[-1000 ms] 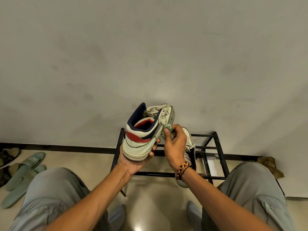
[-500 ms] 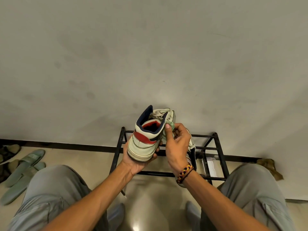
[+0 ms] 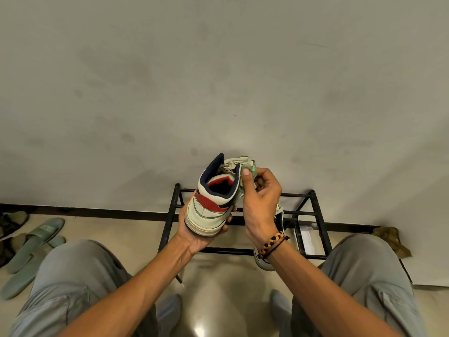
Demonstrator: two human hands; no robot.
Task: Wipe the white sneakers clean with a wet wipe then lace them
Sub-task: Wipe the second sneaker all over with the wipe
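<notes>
Behind the right hand, which pinches a crumpled pale-green wet wipe, a second sneaker is mostly hidden, while the left hand grips the white leather high-top sneaker with its red heel patch.

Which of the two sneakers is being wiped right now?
The raised sneaker, heel toward the camera, in the left hand; the right hand presses a green wipe to it. The other sneaker sits on the black rack.

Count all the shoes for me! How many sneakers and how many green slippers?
Sneakers: 2, one held by the left hand, one on the black rack behind the right hand, which pinches the wipe
Green slippers: 2
Total: 4
</notes>
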